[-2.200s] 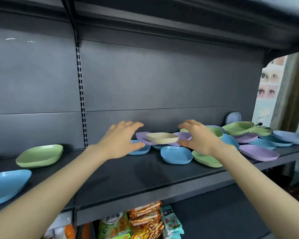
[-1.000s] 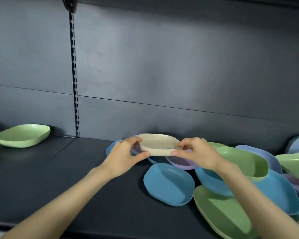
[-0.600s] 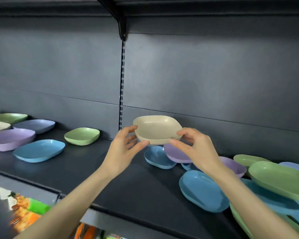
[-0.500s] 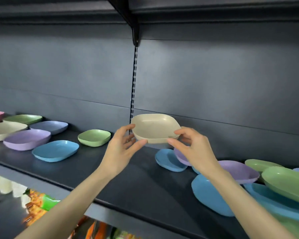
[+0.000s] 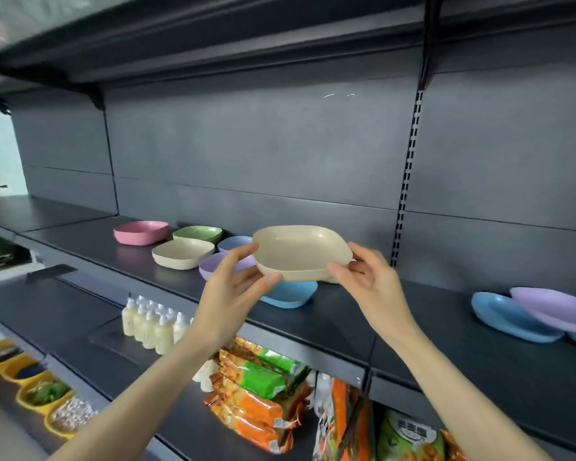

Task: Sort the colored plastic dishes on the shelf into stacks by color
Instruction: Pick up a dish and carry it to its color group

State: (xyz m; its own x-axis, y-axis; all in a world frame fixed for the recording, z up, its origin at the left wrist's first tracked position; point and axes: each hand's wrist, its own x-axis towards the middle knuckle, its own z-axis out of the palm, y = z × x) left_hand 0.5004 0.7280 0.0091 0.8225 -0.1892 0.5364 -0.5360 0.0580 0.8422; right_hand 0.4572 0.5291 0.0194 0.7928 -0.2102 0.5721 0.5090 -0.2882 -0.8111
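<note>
Your left hand (image 5: 235, 287) and right hand (image 5: 368, 284) pinch the beige dish (image 5: 301, 252) by opposite rims, held level above the shelf (image 5: 346, 321), over a blue dish (image 5: 290, 294).

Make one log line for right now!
held: beige dish | left hand: pinching rim | right hand: pinching rim | dish: above shelf

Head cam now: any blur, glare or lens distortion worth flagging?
Head view: top-left corner smeared; shelf edges bow from the wide lens; two small glints on the back panel; held dish, left hand and right hand sharp; light even, shadows soft.
</note>
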